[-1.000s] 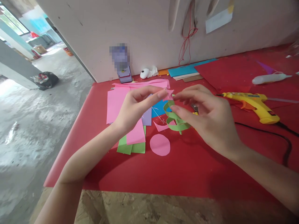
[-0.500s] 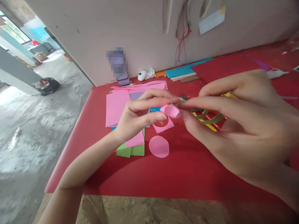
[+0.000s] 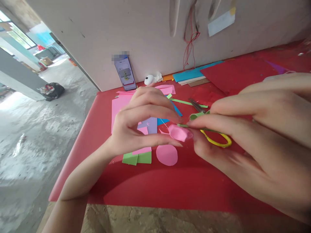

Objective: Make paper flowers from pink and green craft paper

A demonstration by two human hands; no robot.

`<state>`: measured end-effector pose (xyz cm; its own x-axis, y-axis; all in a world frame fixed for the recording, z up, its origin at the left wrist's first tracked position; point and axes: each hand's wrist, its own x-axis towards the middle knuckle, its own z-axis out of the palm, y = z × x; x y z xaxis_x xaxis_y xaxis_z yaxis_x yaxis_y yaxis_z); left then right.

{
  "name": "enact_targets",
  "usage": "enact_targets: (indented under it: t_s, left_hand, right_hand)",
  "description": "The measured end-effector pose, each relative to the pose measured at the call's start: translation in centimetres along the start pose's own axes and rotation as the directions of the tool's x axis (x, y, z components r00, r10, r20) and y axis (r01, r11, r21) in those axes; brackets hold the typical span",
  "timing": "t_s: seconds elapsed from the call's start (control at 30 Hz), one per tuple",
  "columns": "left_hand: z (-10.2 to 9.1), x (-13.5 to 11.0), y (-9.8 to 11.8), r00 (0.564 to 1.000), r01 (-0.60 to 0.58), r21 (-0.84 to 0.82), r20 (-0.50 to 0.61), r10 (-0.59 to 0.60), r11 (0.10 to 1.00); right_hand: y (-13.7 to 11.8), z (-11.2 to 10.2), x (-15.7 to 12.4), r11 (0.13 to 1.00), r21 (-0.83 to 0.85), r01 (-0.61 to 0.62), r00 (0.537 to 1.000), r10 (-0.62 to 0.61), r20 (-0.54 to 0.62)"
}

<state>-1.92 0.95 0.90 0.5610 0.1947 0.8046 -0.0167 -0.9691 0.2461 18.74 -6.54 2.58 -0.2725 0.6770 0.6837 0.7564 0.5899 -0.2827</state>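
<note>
Both hands meet above the red table [image 3: 145,187] on a small rolled pink paper piece [image 3: 179,133]. My left hand [image 3: 138,126] pinches its left side between thumb and fingers. My right hand [image 3: 252,136], large and close to the camera, pinches its right end; a curled green paper strip [image 3: 196,115] trails from the piece behind the fingers. Under the hands lie yellow-handled scissors [image 3: 217,138], a pink paper circle [image 3: 167,155] and a pile of pink, purple, blue and green paper sheets [image 3: 138,158].
A phone [image 3: 125,73] leans upright on the back wall beside a small white object [image 3: 149,79]. Blue and red sheets [image 3: 194,73] lie at the back right. A red cord [image 3: 190,42] hangs on the wall. The table's left edge drops to a concrete floor [image 3: 31,136].
Both hands came nearer the camera and lower with the paper piece. The pink piece went from a flat star-like bit to a rolled shape. The glue gun left the view; scissors now show.
</note>
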Motion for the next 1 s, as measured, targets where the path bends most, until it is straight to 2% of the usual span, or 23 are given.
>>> enact_targets:
  t_s: [0.1, 0.23, 0.37, 0.57, 0.7, 0.77, 0.9, 1.0]
  left_hand:
    - [-0.4, 0.2, 0.4, 0.999, -0.008, 0.022, 0.048, 0.007, 1.0]
    - [-0.6, 0.5, 0.8, 0.996, -0.011, 0.017, 0.091, 0.009, 1.0]
    - [-0.7, 0.7, 0.9, 0.989, 0.035, -0.001, 0.144, -0.035, 0.999]
    - [-0.8, 1.0, 0.8, 0.981, 0.039, -0.038, 0.192, -0.031, 0.999]
    - [-0.7, 0.9, 0.8, 0.979, 0.105, -0.076, 0.182, -0.09, 0.992]
    - [-0.7, 0.8, 0.7, 0.981, 0.122, -0.122, 0.166, -0.101, 0.985]
    - [-0.8, 0.7, 0.5, 0.983, 0.07, -0.14, 0.181, -0.044, 0.988]
    - [-1.0, 0.9, 0.4, 0.975, 0.025, -0.113, 0.221, 0.001, 0.993]
  right_hand:
    - [0.0, 0.1, 0.0, 0.983, -0.101, 0.154, 0.988, -0.153, 0.016]
    - [-0.8, 0.3, 0.0, 0.991, -0.078, 0.105, 0.994, -0.103, 0.028]
    - [-1.3, 0.1, 0.0, 0.996, -0.059, 0.07, 0.997, -0.073, -0.041]
    - [-1.6, 0.2, 0.5, 0.983, -0.061, 0.173, 0.98, -0.178, -0.092]
    - [-1.6, 0.4, 0.3, 0.997, -0.049, 0.062, 0.991, -0.068, -0.115]
    - [-1.2, 0.4, 0.2, 0.999, -0.043, 0.029, 0.997, -0.032, -0.076]
    - [-0.7, 0.4, 0.2, 0.991, -0.039, 0.128, 0.992, -0.127, 0.011]
    - [-1.2, 0.6, 0.1, 0.998, 0.058, 0.036, 0.999, -0.035, -0.014]
